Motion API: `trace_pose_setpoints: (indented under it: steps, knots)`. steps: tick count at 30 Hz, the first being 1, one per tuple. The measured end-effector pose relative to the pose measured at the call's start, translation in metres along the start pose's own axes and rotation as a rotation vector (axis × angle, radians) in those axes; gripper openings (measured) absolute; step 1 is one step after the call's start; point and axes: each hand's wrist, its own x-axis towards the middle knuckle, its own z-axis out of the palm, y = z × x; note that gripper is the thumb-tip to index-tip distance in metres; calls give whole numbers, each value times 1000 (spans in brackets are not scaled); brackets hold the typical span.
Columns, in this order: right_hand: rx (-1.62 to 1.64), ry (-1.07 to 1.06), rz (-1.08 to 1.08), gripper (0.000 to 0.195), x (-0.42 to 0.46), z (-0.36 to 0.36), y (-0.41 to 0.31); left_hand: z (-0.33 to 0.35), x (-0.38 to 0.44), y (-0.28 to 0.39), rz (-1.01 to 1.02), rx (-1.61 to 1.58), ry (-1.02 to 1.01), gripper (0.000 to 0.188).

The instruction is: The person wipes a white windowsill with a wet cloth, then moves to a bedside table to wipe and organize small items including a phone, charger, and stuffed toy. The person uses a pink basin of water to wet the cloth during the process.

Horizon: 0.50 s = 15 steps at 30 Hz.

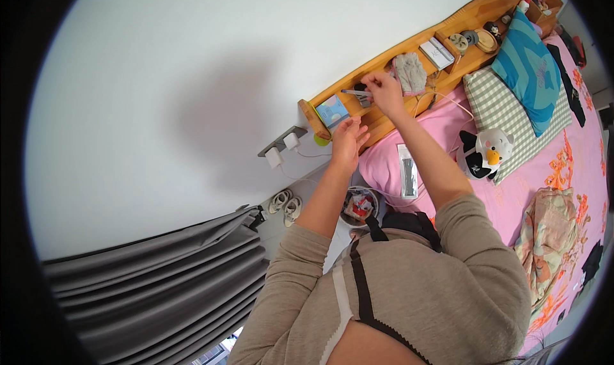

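Note:
My right hand is over the wooden headboard shelf, its fingers around one end of a pale pen with a blue tip. Beneath the pen is a small dark object, partly hidden by the hand. My left hand, fingers apart and holding nothing, is by the lower edge of a light blue box at the shelf's left end. A grey fluffy cloth item with pink edging lies just right of my right hand.
Farther along the shelf are a white box and round containers. A pink bed holds a packaged dark strip, pillows and a plush toy. Chargers, shoes, a waste bin and a grey curtain are nearby.

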Motion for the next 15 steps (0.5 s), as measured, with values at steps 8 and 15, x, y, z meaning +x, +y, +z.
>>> trace_pose_setpoints:
  steps: [8,15]
  knots:
    - [-338,41,-419,10,37,-9,-20,9,-6,-3,-44,-9,-54,24]
    - [-505,501,-483,13,8,-52,7,2,-5,-10,-76,13,-60,26]
